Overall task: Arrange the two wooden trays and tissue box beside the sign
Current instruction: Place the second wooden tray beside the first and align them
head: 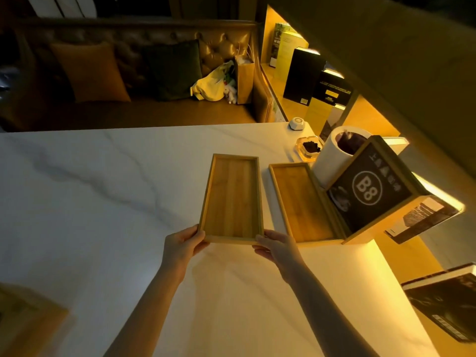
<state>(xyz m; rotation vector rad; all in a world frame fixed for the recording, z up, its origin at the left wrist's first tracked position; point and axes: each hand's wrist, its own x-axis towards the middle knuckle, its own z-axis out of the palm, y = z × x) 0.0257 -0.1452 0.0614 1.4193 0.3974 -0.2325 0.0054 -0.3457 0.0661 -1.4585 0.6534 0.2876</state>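
Two long wooden trays lie side by side on the white marble table [103, 202]. My left hand [183, 244] grips the near left corner of the left tray [231, 199], and my right hand [277, 247] grips its near right corner. The right tray [301, 204] rests against the wood-framed black sign marked B8 [371, 191]. A wooden box [25, 320], possibly the tissue box, sits blurred at the table's near left corner.
A white cylindrical bin [334, 155], a glass ashtray [310, 148] and a small white button device [296, 123] stand behind the sign. Books [443, 302] line the lit shelf on the right. A leather sofa with cushions [128, 70] and bags [226, 81] lies beyond the table.
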